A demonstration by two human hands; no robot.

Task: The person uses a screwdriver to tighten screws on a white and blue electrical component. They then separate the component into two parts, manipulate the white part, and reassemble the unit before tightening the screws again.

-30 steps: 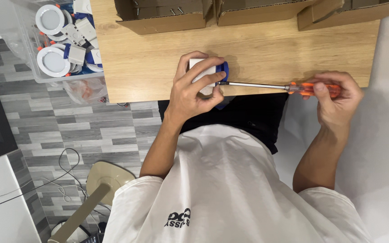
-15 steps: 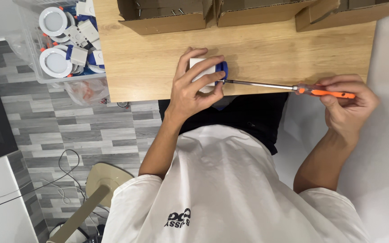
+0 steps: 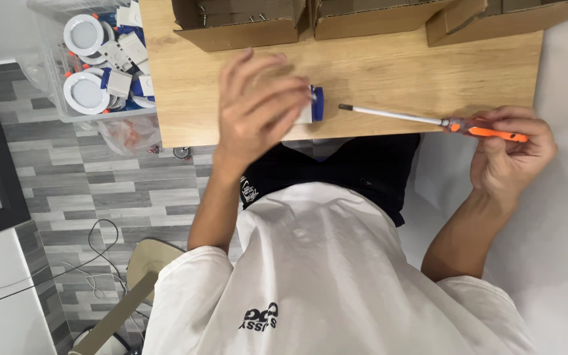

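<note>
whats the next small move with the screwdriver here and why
Probably bring the screwdriver tip back to the small white-and-blue part: the right hand holds it clear of the part, which the left hand grips at the wooden table edge.

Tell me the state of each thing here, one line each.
white and blue part: gripped in the left hand, over the table.
screwdriver: held by its orange handle in the right hand, tip apart from the part.
cardboard boxes: open, on the table.
clear bin: open, holding round white lights.
</note>
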